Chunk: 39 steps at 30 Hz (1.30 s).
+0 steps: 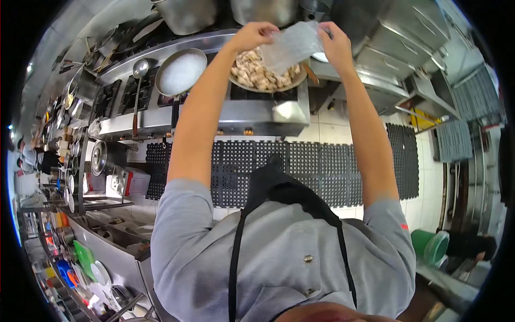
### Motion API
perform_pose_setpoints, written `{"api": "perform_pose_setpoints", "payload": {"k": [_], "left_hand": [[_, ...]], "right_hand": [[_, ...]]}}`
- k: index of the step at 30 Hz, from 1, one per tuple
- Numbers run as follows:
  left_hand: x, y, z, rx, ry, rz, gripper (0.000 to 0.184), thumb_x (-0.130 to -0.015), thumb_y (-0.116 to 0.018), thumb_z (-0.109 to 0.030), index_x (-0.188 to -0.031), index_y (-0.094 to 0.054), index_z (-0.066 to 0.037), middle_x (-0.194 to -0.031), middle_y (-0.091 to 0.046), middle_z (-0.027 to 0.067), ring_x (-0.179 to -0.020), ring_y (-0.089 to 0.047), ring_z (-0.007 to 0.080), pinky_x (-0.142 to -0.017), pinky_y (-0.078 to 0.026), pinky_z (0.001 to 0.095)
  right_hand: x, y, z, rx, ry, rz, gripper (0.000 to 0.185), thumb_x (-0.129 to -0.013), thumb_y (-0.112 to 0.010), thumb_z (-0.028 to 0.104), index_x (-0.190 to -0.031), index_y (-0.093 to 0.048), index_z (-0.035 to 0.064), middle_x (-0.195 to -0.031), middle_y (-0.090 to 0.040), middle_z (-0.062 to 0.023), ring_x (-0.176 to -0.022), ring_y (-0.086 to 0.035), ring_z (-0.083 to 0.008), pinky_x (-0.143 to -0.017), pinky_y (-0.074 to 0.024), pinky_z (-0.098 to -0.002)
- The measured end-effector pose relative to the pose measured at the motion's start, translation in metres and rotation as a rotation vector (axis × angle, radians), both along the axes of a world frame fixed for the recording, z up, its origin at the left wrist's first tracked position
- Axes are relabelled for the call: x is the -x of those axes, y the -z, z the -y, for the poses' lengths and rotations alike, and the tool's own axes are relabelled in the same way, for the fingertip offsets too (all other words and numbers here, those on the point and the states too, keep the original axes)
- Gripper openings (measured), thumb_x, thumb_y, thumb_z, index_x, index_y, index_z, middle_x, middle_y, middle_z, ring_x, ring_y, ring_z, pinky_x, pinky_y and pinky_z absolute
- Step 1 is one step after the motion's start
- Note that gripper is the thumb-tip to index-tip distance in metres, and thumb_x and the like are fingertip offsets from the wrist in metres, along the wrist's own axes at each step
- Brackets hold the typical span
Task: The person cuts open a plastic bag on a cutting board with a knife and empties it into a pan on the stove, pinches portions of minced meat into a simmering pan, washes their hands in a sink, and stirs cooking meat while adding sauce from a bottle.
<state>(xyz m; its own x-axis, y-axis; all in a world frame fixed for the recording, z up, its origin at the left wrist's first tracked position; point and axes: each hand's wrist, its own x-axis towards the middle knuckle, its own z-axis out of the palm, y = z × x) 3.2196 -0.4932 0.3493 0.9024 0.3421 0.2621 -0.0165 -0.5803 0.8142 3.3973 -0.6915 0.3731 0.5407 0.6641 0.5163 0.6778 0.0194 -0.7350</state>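
Both my hands hold a clear plastic bag (294, 47) spread out between them above the stove. My left hand (257, 35) pinches its left edge, and my right hand (333, 43) grips the right edge. Below the bag, a wide pan (236, 81) is filled with pale chunks of what looks like meat (263, 76); the bag hides part of them. A wooden handle (310, 73) rests at the pan's right rim. Left of my left forearm, a frying pan (179, 74) contains white, foamy liquid.
A long-handled ladle (138, 75) lies across the stove (115, 126) at the left. Large pots (188, 16) stand behind the pans. Black perforated mats (230, 172) cover the floor. A green bucket (429, 246) is at the right, beside another person's arm (483, 252).
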Motion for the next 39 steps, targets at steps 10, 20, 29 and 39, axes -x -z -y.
{"api": "perform_pose_setpoints", "payload": {"k": [10, 20, 29, 39], "left_hand": [[-0.08, 0.093, -0.115, -0.282, -0.226, -0.296, 0.021, -0.075, -0.075, -0.014, -0.088, -0.066, -0.001, -0.076, -0.066, 0.0108, -0.067, -0.058, 0.0193, -0.067, -0.048, 0.033], [-0.039, 0.095, -0.13, -0.423, -0.431, -0.529, 0.025, -0.075, -0.069, -0.019, -0.09, -0.067, 0.0, -0.079, -0.066, 0.019, -0.074, -0.065, 0.0328, -0.071, -0.051, 0.0401], [-0.073, 0.093, -0.081, -0.3, -0.404, -0.502, 0.023, -0.075, -0.067, -0.018, -0.089, -0.067, 0.001, -0.082, -0.067, 0.0185, -0.077, -0.066, 0.034, -0.073, -0.051, 0.0387], [-0.04, 0.083, -0.081, -0.438, -0.778, -0.402, 0.019, -0.072, -0.065, -0.014, -0.084, -0.063, 0.0, -0.083, -0.066, 0.0204, -0.08, -0.064, 0.0387, -0.073, -0.051, 0.0444]], "right_hand": [[-0.089, 0.047, -0.151, 0.171, -0.247, 0.203, 0.023, -0.087, -0.061, 0.019, -0.109, -0.064, 0.0114, -0.096, -0.069, -0.0137, -0.093, -0.065, -0.0327, -0.079, -0.0508, -0.0401], [-0.086, 0.067, -0.239, 0.202, -0.499, 0.211, 0.022, -0.086, -0.061, 0.019, -0.108, -0.064, 0.0165, -0.097, -0.069, -0.0112, -0.094, -0.064, -0.0343, -0.082, -0.0497, -0.0451], [-0.128, 0.035, -0.23, 0.501, -0.802, 0.399, 0.025, -0.084, -0.062, 0.021, -0.109, -0.065, 0.0189, -0.103, -0.067, -0.0123, -0.101, -0.059, -0.0337, -0.088, -0.0472, -0.0439], [-0.097, 0.022, -0.239, -0.007, -0.804, 0.392, 0.022, -0.086, -0.062, 0.026, -0.096, -0.073, 0.0099, -0.094, -0.064, -0.0117, -0.096, -0.058, -0.0316, -0.086, -0.0446, -0.0401]]}}
